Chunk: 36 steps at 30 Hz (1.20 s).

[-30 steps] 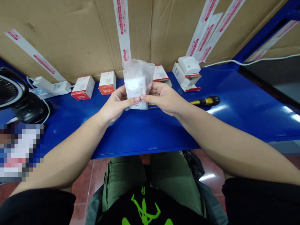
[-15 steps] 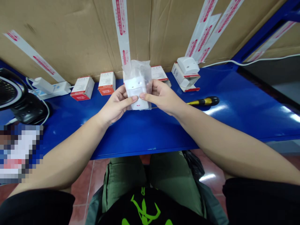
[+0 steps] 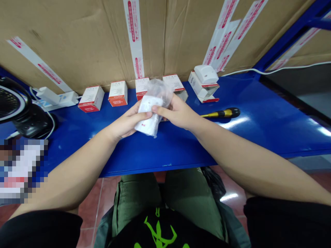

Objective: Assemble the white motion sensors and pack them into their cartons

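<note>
A white detector (image 3: 145,124) with a small red mark sits inside a clear, crinkled plastic bag (image 3: 160,88), tilted above the blue table. My left hand (image 3: 126,121) grips its left side, thumb across the front and fingers behind. My right hand (image 3: 180,109) is closed on the bag and the detector's upper right, its thumb pressing near the left thumb. The fingers behind the detector are mostly hidden. Just right of my right hand lies a screwdriver (image 3: 227,113) with a yellow and black handle, its tip end hidden by the hand.
Along the cardboard backing stand several small red-and-white boxes (image 3: 118,93). At the right, another white detector (image 3: 206,74) rests on an open box (image 3: 201,90). On the left are a power strip (image 3: 64,100) and a black fan-like device (image 3: 31,117). The table's front edge (image 3: 160,169) is above my lap.
The bagged detector has tilted, its lower end swinging left and down towards me. The bag's top has dropped and bunched near my right hand, uncovering a box behind.
</note>
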Each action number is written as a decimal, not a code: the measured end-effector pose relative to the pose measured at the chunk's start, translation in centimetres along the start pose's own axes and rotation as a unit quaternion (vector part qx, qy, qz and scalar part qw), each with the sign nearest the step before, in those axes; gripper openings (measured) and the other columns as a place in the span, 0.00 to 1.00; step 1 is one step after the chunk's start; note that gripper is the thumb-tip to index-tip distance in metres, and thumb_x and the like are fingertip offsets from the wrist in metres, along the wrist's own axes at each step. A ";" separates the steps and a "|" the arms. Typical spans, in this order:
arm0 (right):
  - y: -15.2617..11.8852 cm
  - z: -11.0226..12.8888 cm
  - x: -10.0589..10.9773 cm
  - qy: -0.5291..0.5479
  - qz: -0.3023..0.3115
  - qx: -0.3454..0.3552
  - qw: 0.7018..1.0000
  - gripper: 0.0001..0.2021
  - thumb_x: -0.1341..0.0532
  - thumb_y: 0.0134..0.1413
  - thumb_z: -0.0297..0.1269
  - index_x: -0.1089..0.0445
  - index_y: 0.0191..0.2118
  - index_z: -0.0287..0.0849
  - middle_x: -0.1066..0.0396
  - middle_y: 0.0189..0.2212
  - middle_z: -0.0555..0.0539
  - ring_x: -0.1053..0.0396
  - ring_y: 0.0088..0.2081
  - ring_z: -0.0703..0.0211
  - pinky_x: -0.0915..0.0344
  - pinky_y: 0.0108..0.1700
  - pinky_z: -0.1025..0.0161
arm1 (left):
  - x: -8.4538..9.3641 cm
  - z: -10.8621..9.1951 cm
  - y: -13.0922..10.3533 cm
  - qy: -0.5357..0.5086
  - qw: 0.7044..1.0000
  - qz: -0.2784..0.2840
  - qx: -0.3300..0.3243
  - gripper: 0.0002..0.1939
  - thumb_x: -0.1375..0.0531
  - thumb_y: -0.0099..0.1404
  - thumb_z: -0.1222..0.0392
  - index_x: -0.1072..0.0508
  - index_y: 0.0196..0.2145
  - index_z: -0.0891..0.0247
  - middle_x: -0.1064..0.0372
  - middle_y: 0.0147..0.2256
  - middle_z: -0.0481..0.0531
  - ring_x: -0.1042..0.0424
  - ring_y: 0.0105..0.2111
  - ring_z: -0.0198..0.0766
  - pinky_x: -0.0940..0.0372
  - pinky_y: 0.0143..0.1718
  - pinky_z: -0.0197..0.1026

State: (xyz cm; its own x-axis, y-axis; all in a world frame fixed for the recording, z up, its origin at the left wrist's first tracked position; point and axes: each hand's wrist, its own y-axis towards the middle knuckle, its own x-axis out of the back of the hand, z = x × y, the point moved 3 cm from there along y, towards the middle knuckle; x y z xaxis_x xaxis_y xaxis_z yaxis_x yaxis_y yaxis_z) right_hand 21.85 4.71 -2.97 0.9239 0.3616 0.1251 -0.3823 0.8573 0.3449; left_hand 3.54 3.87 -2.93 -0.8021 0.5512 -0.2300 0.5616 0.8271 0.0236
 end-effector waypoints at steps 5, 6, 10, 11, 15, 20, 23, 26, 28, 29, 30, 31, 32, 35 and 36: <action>0.6 -0.4 1.9 -0.015 0.022 -0.042 0.999 0.33 0.40 0.64 0.77 0.31 0.50 0.50 0.24 0.43 0.45 0.23 0.44 0.48 0.20 0.42 0.51 | -0.1 -0.3 -0.6 0.026 0.997 0.050 0.052 0.50 0.18 0.53 0.57 0.35 0.68 0.56 0.18 0.43 0.53 0.14 0.43 0.51 0.19 0.43 0.45; 0.8 -0.3 2.9 -0.029 0.004 -0.041 0.999 0.33 0.46 0.68 0.78 0.31 0.50 0.50 0.24 0.43 0.44 0.23 0.44 0.48 0.21 0.42 0.50 | -0.1 -0.4 -0.6 0.023 0.997 0.045 0.056 0.50 0.18 0.53 0.57 0.35 0.67 0.56 0.19 0.43 0.53 0.14 0.43 0.51 0.18 0.42 0.45; 1.5 0.4 7.6 -0.221 -0.134 0.002 0.966 0.23 0.48 0.78 0.62 0.28 0.52 0.48 0.24 0.48 0.40 0.23 0.50 0.46 0.22 0.54 0.45 | 0.0 -0.4 -0.7 0.015 0.997 0.017 0.075 0.48 0.17 0.52 0.56 0.36 0.64 0.57 0.20 0.43 0.54 0.15 0.39 0.48 0.18 0.39 0.45; 1.6 0.4 8.4 -0.295 -0.153 0.001 0.943 0.18 0.42 0.76 0.55 0.27 0.54 0.48 0.25 0.50 0.39 0.24 0.53 0.43 0.24 0.59 0.43 | 0.0 -0.4 -0.7 0.013 0.997 0.014 0.079 0.48 0.17 0.52 0.56 0.37 0.63 0.58 0.20 0.43 0.54 0.16 0.38 0.47 0.18 0.39 0.45; 1.7 -0.9 9.9 -0.504 -0.164 -0.090 0.843 0.25 0.31 0.61 0.35 0.27 0.63 0.43 0.29 0.60 0.33 0.29 0.63 0.32 0.33 0.69 0.33 | 0.0 -0.5 -0.6 0.011 0.997 0.010 0.073 0.46 0.16 0.52 0.57 0.36 0.61 0.60 0.21 0.43 0.54 0.18 0.35 0.43 0.18 0.40 0.47; 2.4 -2.4 10.2 -0.533 -0.144 -0.118 0.825 0.20 0.36 0.61 0.30 0.22 0.58 0.43 0.24 0.54 0.34 0.24 0.57 0.35 0.29 0.65 0.37 | 0.3 -0.5 -0.4 0.026 0.999 -0.002 0.034 0.46 0.16 0.51 0.58 0.32 0.62 0.56 0.23 0.47 0.51 0.19 0.39 0.41 0.18 0.42 0.44; 2.9 -2.3 10.8 -0.513 -0.170 -0.095 0.836 0.14 0.37 0.58 0.28 0.22 0.49 0.44 0.21 0.43 0.38 0.22 0.49 0.37 0.26 0.58 0.38 | 0.7 -0.3 -0.2 0.033 0.999 -0.014 0.004 0.42 0.16 0.50 0.58 0.27 0.58 0.55 0.22 0.50 0.52 0.18 0.44 0.43 0.18 0.46 0.43; 2.9 -1.4 11.8 -0.472 -0.236 -0.069 0.846 0.08 0.35 0.56 0.27 0.24 0.40 0.47 0.22 0.38 0.39 0.22 0.47 0.36 0.27 0.57 0.35 | 1.2 -0.3 0.1 0.038 0.999 -0.023 -0.016 0.40 0.15 0.50 0.56 0.25 0.57 0.55 0.21 0.52 0.54 0.17 0.49 0.48 0.17 0.48 0.47; 2.7 -0.6 12.2 -0.430 -0.269 -0.026 0.861 0.06 0.34 0.57 0.29 0.27 0.38 0.48 0.22 0.38 0.40 0.23 0.46 0.38 0.28 0.58 0.36 | 1.6 -0.8 0.1 0.053 0.997 -0.033 -0.034 0.38 0.16 0.50 0.52 0.24 0.56 0.56 0.19 0.51 0.56 0.16 0.48 0.50 0.17 0.47 0.48; 2.5 -0.1 12.2 -0.397 -0.279 0.002 0.875 0.05 0.34 0.59 0.30 0.28 0.38 0.49 0.22 0.39 0.40 0.23 0.45 0.41 0.28 0.57 0.39 | 1.8 -1.2 0.0 0.065 0.996 -0.041 -0.051 0.36 0.16 0.51 0.49 0.23 0.54 0.58 0.18 0.50 0.56 0.16 0.48 0.51 0.17 0.45 0.47; 2.3 0.3 12.0 -0.353 -0.285 0.033 0.891 0.04 0.33 0.61 0.33 0.28 0.38 0.50 0.22 0.39 0.41 0.24 0.44 0.44 0.27 0.55 0.41 | 2.1 -1.7 -0.1 0.076 0.993 -0.053 -0.073 0.34 0.16 0.51 0.45 0.22 0.51 0.58 0.17 0.48 0.56 0.15 0.47 0.52 0.18 0.43 0.46; 2.1 0.7 11.6 -0.302 -0.283 0.066 0.908 0.04 0.33 0.63 0.35 0.29 0.39 0.50 0.21 0.39 0.41 0.24 0.42 0.46 0.27 0.53 0.44 | 2.4 -2.3 -0.4 0.084 0.989 -0.070 -0.102 0.33 0.17 0.51 0.42 0.21 0.48 0.58 0.17 0.45 0.56 0.15 0.47 0.52 0.18 0.41 0.44; 1.8 1.0 11.0 -0.256 -0.269 0.095 0.924 0.04 0.33 0.65 0.38 0.29 0.40 0.51 0.21 0.39 0.42 0.25 0.42 0.49 0.27 0.52 0.46 | 2.7 -3.1 -0.7 0.089 0.983 -0.091 -0.135 0.32 0.18 0.52 0.38 0.20 0.46 0.58 0.17 0.43 0.55 0.15 0.47 0.52 0.19 0.39 0.43; 1.1 1.8 7.8 -0.182 -0.161 0.133 0.961 0.06 0.33 0.67 0.44 0.28 0.41 0.50 0.21 0.40 0.44 0.24 0.43 0.51 0.26 0.49 0.50 | 3.5 -5.1 -1.9 0.090 0.962 -0.136 -0.220 0.33 0.22 0.55 0.28 0.20 0.47 0.54 0.17 0.40 0.52 0.17 0.52 0.53 0.20 0.39 0.43; 0.8 2.0 6.4 -0.172 -0.115 0.132 0.969 0.06 0.33 0.66 0.44 0.28 0.41 0.50 0.22 0.39 0.45 0.24 0.42 0.52 0.26 0.47 0.51 | 3.7 -5.7 -2.3 0.089 0.958 -0.134 -0.237 0.34 0.25 0.57 0.25 0.20 0.48 0.53 0.18 0.40 0.51 0.18 0.54 0.54 0.20 0.41 0.43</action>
State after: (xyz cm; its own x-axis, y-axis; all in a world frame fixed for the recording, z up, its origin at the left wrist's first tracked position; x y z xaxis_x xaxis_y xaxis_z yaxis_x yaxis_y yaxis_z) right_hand 27.53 7.00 -0.06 0.9525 -0.0108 0.3045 -0.1900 0.7601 0.6214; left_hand -1.84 4.63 1.68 -0.9501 0.2870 -0.1219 0.2088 0.8759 0.4349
